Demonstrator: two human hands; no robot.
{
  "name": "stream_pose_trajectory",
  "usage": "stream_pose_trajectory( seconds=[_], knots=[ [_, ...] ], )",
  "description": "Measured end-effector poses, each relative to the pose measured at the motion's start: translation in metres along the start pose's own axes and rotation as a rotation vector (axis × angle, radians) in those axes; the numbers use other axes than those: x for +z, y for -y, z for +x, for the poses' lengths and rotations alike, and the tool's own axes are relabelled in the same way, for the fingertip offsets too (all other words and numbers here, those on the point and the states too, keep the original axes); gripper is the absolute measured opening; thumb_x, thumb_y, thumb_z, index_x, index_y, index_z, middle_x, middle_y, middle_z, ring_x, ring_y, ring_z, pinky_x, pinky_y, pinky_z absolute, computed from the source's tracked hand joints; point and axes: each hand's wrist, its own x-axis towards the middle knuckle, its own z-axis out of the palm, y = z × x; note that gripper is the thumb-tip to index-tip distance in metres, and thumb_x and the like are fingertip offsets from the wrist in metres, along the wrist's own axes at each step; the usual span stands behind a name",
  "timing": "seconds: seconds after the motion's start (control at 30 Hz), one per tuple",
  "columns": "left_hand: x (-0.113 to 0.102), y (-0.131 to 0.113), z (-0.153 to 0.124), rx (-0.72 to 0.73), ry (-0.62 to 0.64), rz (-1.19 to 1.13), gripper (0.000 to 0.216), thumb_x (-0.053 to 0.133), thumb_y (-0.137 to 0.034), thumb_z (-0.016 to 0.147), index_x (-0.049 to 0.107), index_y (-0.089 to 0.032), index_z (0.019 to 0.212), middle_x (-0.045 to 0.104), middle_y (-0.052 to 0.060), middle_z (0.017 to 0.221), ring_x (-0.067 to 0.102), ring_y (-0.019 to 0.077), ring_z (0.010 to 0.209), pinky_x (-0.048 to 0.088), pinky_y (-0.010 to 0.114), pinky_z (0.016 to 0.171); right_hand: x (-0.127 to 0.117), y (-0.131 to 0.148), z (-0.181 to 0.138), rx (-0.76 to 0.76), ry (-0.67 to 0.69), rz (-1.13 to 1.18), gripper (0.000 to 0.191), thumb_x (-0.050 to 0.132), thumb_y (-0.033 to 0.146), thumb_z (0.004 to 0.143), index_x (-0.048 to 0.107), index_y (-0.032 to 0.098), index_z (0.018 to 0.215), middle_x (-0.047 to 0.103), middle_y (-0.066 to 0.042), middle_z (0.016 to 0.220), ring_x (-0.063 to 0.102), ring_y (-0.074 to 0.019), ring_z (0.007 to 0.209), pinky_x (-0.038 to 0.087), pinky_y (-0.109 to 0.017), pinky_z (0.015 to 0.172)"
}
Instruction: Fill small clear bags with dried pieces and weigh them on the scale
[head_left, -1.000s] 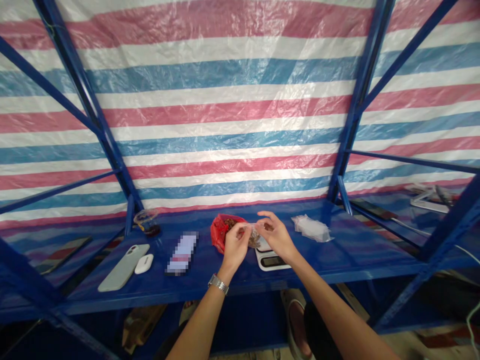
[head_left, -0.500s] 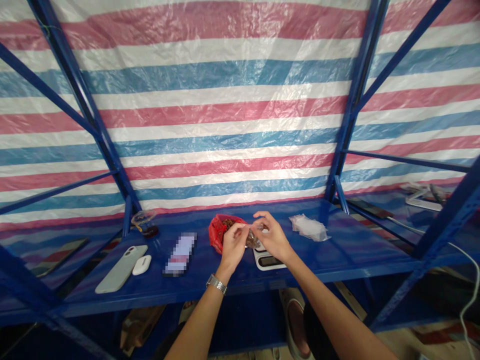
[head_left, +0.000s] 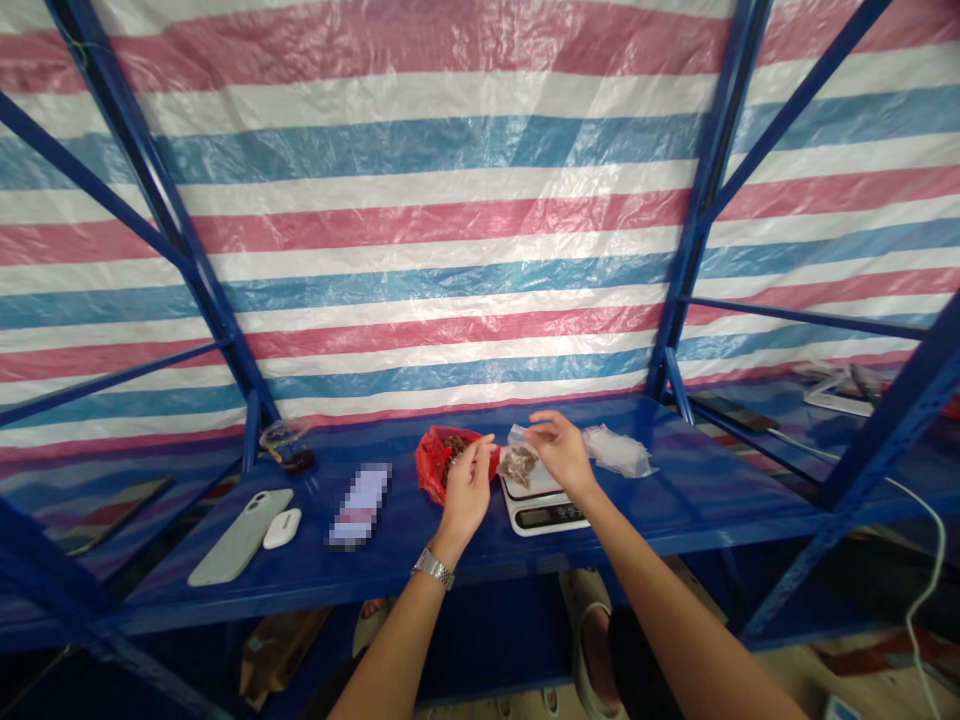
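A small clear plastic bag (head_left: 517,466) with brown bits in its lower part is over the white digital scale (head_left: 551,516). My right hand (head_left: 561,455) pinches the bag's upper edge between thumb and fingers. To its left, my left hand (head_left: 469,482) has its fingers stretched out, apart from the bag and holding nothing. Just behind that hand sits an opened red plastic bag (head_left: 429,470) of brown pieces; the hand hides part of it. Whether the clear bag rests its weight on the scale, I cannot tell.
Flat clear bags (head_left: 621,452) lie right of the scale. On the left are a blurred-screen phone (head_left: 360,505), a pale phone (head_left: 241,540), a white earbud case (head_left: 282,529) and a plastic cup (head_left: 294,455) of dark liquid. Blue posts (head_left: 679,300) frame the shelf (head_left: 675,505).
My hands have moved apart. The left has let go of the clear bag, while the right has shifted slightly right with it, uncovering more of the scale.
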Motion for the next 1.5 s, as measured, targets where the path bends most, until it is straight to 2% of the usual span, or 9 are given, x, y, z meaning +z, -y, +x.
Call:
stream_pose_trajectory(
  seconds=[0.23, 0.37, 0.57, 0.73, 0.87, 1.03, 1.2, 1.33, 1.5],
  knots=[
    [-0.023, 0.006, 0.005, 0.088, -0.141, 0.165, 0.035, 0.041, -0.04, 0.105, 0.07, -0.021, 0.108, 0.075, 0.009, 0.11, 0.07, 0.0211, 0.103, 0.053, 0.038, 0.099, -0.028, -0.028, 0.008, -0.036, -0.098, -0.752, 0.025, 0.06, 0.027, 0.089, 0.074, 0.022, 0.11, 0.076, -0.012, 0.114, 0.068, -0.0303, 0.11, 0.047, -0.043, 0.098],
    [-0.036, 0.004, 0.001, 0.159, -0.082, 0.371, 0.031, 0.041, -0.031, 0.104, 0.071, -0.022, 0.105, 0.075, 0.007, 0.108, 0.068, 0.0219, 0.105, 0.052, 0.04, 0.1, -0.042, -0.031, 0.015, -0.015, -0.211, -0.709, 0.031, 0.049, 0.031, 0.096, 0.076, 0.022, 0.108, 0.078, -0.01, 0.11, 0.07, -0.0281, 0.107, 0.049, -0.04, 0.097],
    [-0.051, 0.016, -0.005, 0.169, 0.187, 0.732, 0.02, 0.057, -0.019, 0.093, 0.075, -0.025, 0.098, 0.074, 0.008, 0.1, 0.065, 0.0268, 0.102, 0.05, 0.042, 0.096, -0.051, -0.037, 0.017, -0.042, -0.269, -0.608, 0.036, 0.046, 0.032, 0.093, 0.079, 0.019, 0.101, 0.08, -0.012, 0.105, 0.071, -0.0304, 0.1, 0.052, -0.042, 0.092],
    [-0.058, 0.024, -0.001, 0.121, 0.179, 0.82, 0.023, 0.054, -0.024, 0.095, 0.075, -0.022, 0.101, 0.071, 0.01, 0.107, 0.063, 0.0272, 0.108, 0.049, 0.042, 0.1, -0.049, -0.027, 0.015, -0.164, -0.28, -0.561, 0.036, 0.046, 0.032, 0.093, 0.079, 0.017, 0.099, 0.079, -0.014, 0.102, 0.071, -0.0297, 0.099, 0.051, -0.043, 0.095],
    [-0.064, 0.023, 0.005, 0.07, 0.056, 0.846, 0.028, 0.047, -0.026, 0.098, 0.074, -0.02, 0.098, 0.069, 0.012, 0.107, 0.062, 0.0276, 0.109, 0.049, 0.043, 0.102, -0.036, -0.012, 0.007, -0.269, -0.152, -0.615, 0.031, 0.051, 0.032, 0.095, 0.079, 0.021, 0.099, 0.079, -0.011, 0.104, 0.067, -0.0289, 0.102, 0.046, -0.045, 0.101],
    [-0.073, 0.027, 0.009, -0.025, -0.131, 0.832, 0.033, 0.047, -0.02, 0.096, 0.07, -0.016, 0.119, 0.065, 0.018, 0.122, 0.064, 0.0279, 0.111, 0.05, 0.042, 0.102, 0.003, 0.004, -0.014, -0.344, 0.157, -0.741, 0.032, 0.051, 0.044, 0.101, 0.079, 0.03, 0.105, 0.077, -0.006, 0.118, 0.05, -0.0349, 0.131, 0.032, -0.057, 0.111],
    [-0.084, 0.038, 0.008, -0.243, -0.094, 0.839, 0.036, 0.053, -0.011, 0.088, 0.071, -0.014, 0.119, 0.073, 0.019, 0.109, 0.07, 0.0299, 0.102, 0.052, 0.04, 0.093, 0.04, 0.01, -0.024, -0.392, 0.369, -0.814, 0.042, 0.043, 0.048, 0.105, 0.08, 0.03, 0.103, 0.076, -0.008, 0.122, 0.035, -0.0388, 0.147, 0.015, -0.067, 0.119],
    [-0.091, 0.039, 0.009, -0.269, -0.119, 0.822, 0.031, 0.055, -0.01, 0.086, 0.072, -0.017, 0.111, 0.078, 0.016, 0.097, 0.074, 0.0298, 0.093, 0.052, 0.036, 0.082, 0.053, 0.015, -0.018, -0.428, 0.379, -0.804, 0.046, 0.038, 0.042, 0.107, 0.081, 0.029, 0.099, 0.078, -0.008, 0.112, 0.036, -0.037, 0.149, 0.006, -0.067, 0.121],
    [-0.097, 0.043, 0.014, -0.244, -0.286, 0.684, 0.031, 0.054, -0.017, 0.089, 0.071, -0.019, 0.115, 0.078, 0.015, 0.106, 0.074, 0.028, 0.097, 0.052, 0.036, 0.084, 0.056, 0.023, -0.012, -0.506, 0.223, -0.713, 0.039, 0.04, 0.04, 0.106, 0.072, 0.031, 0.125, 0.069, -0.004, 0.136, 0.031, -0.0363, 0.151, 0.008, -0.065, 0.123]
  ],
)
